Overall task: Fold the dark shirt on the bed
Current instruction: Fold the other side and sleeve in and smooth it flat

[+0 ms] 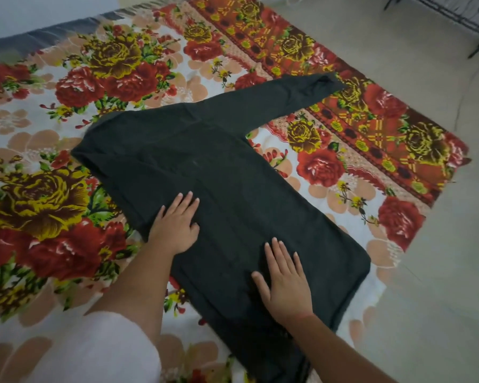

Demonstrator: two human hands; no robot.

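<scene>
The dark shirt (205, 167) lies flat on the bed's floral sheet (67, 111). Its body runs diagonally from the upper left to the lower right. One long sleeve (274, 100) stretches out toward the upper right. The shirt's left side looks folded over the body. My left hand (174, 223) presses flat on the shirt's left edge, fingers straight. My right hand (284, 283) lies flat, fingers spread, on the lower part of the shirt.
The bed's right edge runs diagonally, with pale floor (412, 78) beyond it. A dark metal frame (454, 15) stands on the floor at the top right. A grey strip of mattress (39, 34) shows at the far left edge.
</scene>
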